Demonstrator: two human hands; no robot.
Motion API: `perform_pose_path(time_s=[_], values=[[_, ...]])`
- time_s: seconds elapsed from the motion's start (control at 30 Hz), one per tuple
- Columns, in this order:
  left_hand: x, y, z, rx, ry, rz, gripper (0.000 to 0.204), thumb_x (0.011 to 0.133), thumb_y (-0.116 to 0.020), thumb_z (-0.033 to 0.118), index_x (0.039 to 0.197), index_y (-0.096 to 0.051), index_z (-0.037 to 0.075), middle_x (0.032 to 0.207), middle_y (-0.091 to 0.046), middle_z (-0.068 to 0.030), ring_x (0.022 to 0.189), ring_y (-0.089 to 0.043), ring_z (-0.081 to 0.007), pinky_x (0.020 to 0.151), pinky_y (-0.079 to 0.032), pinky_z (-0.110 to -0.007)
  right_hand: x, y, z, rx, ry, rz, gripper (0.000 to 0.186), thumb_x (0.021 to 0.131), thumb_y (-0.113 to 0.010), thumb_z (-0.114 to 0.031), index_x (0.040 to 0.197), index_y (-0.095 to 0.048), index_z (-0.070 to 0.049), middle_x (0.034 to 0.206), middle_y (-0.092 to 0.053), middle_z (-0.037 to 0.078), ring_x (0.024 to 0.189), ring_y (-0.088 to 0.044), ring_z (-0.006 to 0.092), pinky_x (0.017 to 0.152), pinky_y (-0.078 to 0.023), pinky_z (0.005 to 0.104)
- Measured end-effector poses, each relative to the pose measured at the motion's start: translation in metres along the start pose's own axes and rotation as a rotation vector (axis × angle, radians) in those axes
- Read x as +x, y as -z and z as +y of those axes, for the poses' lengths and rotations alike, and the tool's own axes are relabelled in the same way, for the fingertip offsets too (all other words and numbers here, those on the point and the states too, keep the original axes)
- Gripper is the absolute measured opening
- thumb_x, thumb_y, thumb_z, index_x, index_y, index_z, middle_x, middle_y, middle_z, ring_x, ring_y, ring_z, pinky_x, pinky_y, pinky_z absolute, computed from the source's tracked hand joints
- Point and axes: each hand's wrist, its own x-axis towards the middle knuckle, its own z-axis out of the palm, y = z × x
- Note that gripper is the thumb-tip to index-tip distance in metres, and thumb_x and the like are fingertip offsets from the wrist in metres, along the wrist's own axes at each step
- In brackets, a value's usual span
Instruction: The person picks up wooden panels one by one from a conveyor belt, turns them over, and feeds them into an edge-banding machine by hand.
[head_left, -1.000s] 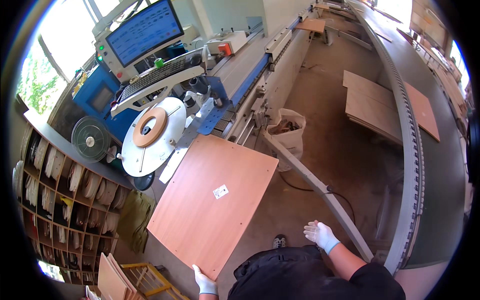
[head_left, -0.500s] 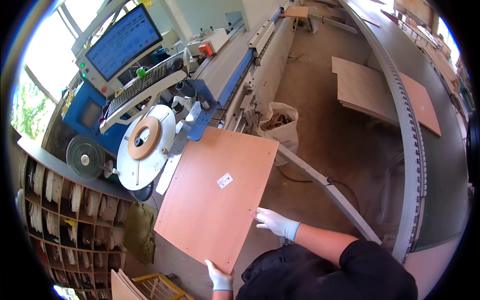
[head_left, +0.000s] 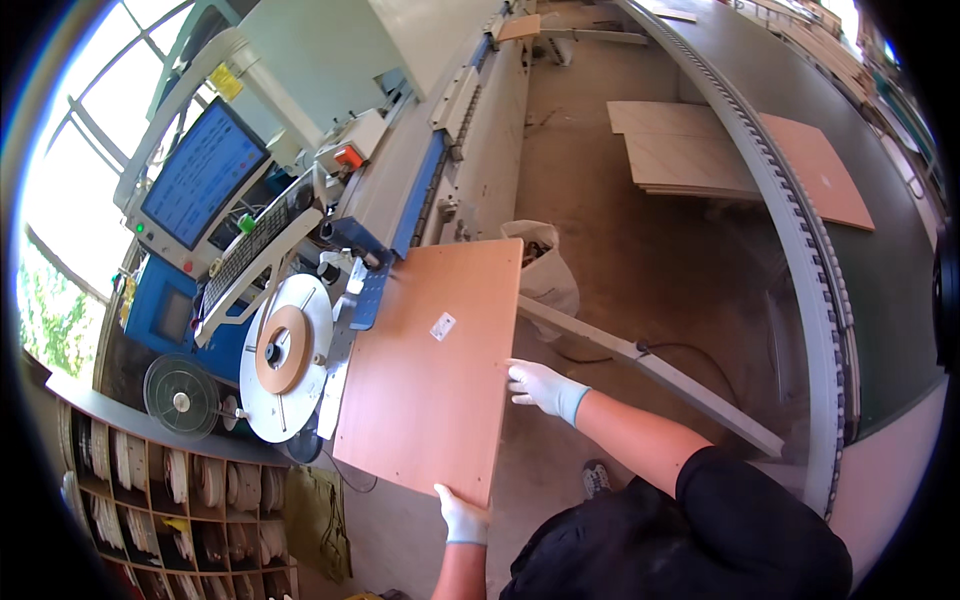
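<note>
A reddish-brown wooden panel (head_left: 425,385) with small holes along its edges and a white label lies flat, its far left side against a blue metal guide plate (head_left: 372,295) on the machine. At the panel's near edge, my left hand (head_left: 463,517), in a white glove, is closed on it with the thumb on top. My right hand (head_left: 541,387), gloved too, grips the right edge, its fingertips at the rim and its underside hidden. Left of the panel is a white round reel plate (head_left: 262,400) carrying a roll of brown edge banding (head_left: 291,350).
A monitor (head_left: 205,175) and keyboard stand at the left above a rack of banding rolls (head_left: 205,480). Beyond the panel, a white sack (head_left: 550,285) sits by a grey support bar (head_left: 650,370). On the right runs a long conveyor (head_left: 880,330), with stacked boards (head_left: 690,150) beside it.
The panel has turned so its right edge runs more nearly straight ahead, and both hands have moved with it. My view has shifted too, bringing a shoe into sight.
</note>
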Motion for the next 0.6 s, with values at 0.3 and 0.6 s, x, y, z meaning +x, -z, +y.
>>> perform_pose_path(time_s=[0.3, 0.6], values=[[0.062, -0.063, -0.002, 0.115, -0.211, -0.052, 0.071, 0.099, -0.015, 0.059, 0.146, -0.035, 0.01, 0.146, -0.042, -0.0095, 0.133, -0.042, -0.0296, 0.11, -0.035, -0.043, -0.158, 0.091, 0.144, 0.674, -0.063, 0.035, 0.054, 0.099, -0.046, -0.038, 0.143, -0.041, -0.007, 0.145, -0.045, 0.013, 0.129, -0.048, 0.0296, 0.107, -0.038, 0.0425], [0.188, -0.052, -0.031, 0.319, -0.205, 0.251, 0.079, 0.094, -0.031, 0.067, 0.136, -0.047, 0.002, 0.137, -0.052, -0.0189, 0.126, -0.051, -0.0273, 0.102, -0.041, -0.042, -0.379, 0.205, 0.241, 1.092, 0.413, 0.693, 0.039, 0.098, -0.044, -0.036, 0.123, -0.054, -0.007, 0.121, -0.062, 0.014, 0.11, -0.059, 0.0317, 0.09, -0.048, 0.0432]])
